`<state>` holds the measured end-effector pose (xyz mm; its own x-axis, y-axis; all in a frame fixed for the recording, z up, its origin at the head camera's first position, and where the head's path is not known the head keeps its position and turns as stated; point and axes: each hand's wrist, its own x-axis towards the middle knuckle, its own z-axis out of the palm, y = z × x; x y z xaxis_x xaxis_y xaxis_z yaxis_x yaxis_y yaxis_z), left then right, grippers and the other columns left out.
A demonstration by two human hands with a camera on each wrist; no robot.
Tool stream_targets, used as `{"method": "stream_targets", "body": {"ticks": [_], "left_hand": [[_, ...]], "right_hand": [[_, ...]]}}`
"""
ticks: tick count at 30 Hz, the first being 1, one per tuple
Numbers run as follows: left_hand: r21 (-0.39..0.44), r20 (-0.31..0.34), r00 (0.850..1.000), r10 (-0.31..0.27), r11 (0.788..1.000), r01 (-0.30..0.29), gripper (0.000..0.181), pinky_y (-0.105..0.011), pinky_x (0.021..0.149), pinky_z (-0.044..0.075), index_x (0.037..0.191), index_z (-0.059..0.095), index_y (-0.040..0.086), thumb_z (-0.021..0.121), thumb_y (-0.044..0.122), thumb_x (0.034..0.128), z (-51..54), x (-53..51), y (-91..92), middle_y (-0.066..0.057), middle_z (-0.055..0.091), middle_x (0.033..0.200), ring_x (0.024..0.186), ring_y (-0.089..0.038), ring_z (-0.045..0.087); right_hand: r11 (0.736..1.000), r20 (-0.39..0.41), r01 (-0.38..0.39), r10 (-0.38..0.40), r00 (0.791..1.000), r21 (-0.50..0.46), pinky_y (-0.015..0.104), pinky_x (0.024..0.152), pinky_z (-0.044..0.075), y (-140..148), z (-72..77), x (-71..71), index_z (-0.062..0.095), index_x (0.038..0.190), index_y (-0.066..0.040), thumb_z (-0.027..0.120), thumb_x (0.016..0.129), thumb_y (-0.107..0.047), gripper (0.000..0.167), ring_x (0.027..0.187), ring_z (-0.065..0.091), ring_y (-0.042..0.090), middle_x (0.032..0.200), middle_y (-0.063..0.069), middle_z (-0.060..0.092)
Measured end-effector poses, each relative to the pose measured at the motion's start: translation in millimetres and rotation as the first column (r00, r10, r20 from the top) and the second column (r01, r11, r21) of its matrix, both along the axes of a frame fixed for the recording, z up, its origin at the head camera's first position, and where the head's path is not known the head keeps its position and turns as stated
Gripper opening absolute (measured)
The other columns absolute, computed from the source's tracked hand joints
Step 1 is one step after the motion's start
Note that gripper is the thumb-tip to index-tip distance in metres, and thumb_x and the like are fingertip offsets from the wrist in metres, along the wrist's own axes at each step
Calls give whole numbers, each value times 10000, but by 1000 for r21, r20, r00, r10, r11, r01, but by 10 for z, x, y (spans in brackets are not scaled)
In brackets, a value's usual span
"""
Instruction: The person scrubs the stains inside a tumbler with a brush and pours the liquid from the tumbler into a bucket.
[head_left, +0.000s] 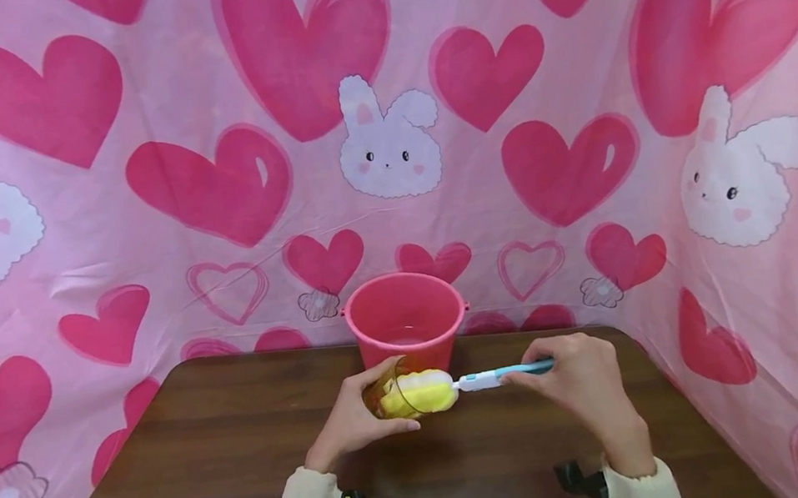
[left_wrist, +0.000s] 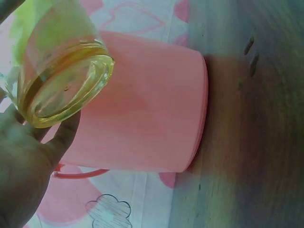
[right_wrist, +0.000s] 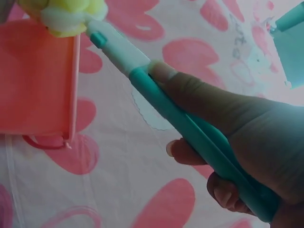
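Observation:
My left hand point(head_left: 360, 412) grips an amber glass cup point(head_left: 381, 403), tipped on its side with its mouth towards the right. In the left wrist view the thick base of the glass cup point(left_wrist: 71, 88) faces the camera. My right hand point(head_left: 583, 372) holds a sponge cup brush by its teal and white handle point(head_left: 499, 375); the right wrist view shows fingers wrapped round that handle point(right_wrist: 166, 107). The yellow and white sponge head point(head_left: 429, 391) sits partly inside the cup, its rear end outside the rim.
A pink bucket point(head_left: 408, 315) stands at the table's far edge, just behind the cup. The dark wooden table point(head_left: 229, 456) lies under both hands. Pink cloth point(head_left: 198, 99) with hearts and rabbits hangs behind and at the sides.

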<state>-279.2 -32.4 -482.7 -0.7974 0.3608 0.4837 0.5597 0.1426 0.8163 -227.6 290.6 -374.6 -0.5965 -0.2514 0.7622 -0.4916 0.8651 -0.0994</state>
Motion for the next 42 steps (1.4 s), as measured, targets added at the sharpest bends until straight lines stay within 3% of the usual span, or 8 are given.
{"method": "stream_targets", "body": {"ticks": [5,10,16,21,27,32,35,42], "left_hand": [[-4,44,998,-53,999,53,840,-300,1030,521,1481,538,235,924,199,736,-40,-2,-2,24,598,1436,1269,-199,568],[6,52,998,-44,999,43,830,-320,1027,524,1484,534,241,914,218,747,-70,8,-9,14,614,1416,1247,-211,566],[44,77,997,8,999,-11,849,-326,966,560,1492,522,275,915,231,741,-38,50,-48,26,623,1390,1223,-236,563],[59,79,996,31,998,-36,861,-344,947,574,1494,519,294,920,250,734,28,66,-65,42,612,1396,1239,-256,550],[34,69,993,99,994,-102,860,-316,961,558,1483,523,327,925,277,725,55,56,-60,65,624,1373,1221,-241,550],[8,67,990,123,992,-124,855,-312,979,545,1488,515,327,919,286,736,34,41,-74,69,617,1386,1226,-239,543],[10,84,991,102,995,-103,852,-326,966,554,1483,523,334,922,284,731,40,44,-81,78,620,1378,1222,-248,543],[21,85,996,-27,999,26,846,-309,995,541,1501,517,226,908,227,750,74,61,-9,40,604,1419,1239,-240,549]], "right_hand": [[998,29,-51,52,998,-30,234,508,374,-39,-52,-49,748,658,-250,1003,528,-407,326,524,424,-17,551,-186,594],[996,9,-44,45,999,-73,237,504,368,-138,-123,-89,763,665,-247,1001,528,-428,329,518,453,-16,555,-164,616],[994,10,-24,25,1000,-103,237,502,351,-194,-146,-109,761,672,-230,995,554,-429,330,505,412,-7,527,-157,570],[989,-65,-78,70,995,-125,213,498,365,-151,-116,-96,757,657,-233,1019,508,-387,340,502,442,-21,547,-149,609],[984,-189,-167,154,970,-56,154,470,342,-200,-89,-63,761,670,-214,1020,501,-399,360,483,475,-17,585,-131,653],[987,-201,-161,153,968,-25,152,464,334,-255,-90,-38,754,667,-208,1013,516,-406,359,483,471,-12,579,-127,648],[987,-173,-158,148,974,-42,168,473,355,-215,-85,-52,769,675,-200,1016,516,-401,356,492,496,-8,595,-120,668],[977,-85,-165,155,984,-133,172,493,372,61,-12,-64,781,680,-219,1031,495,-344,335,499,472,-42,605,-156,673]]}}
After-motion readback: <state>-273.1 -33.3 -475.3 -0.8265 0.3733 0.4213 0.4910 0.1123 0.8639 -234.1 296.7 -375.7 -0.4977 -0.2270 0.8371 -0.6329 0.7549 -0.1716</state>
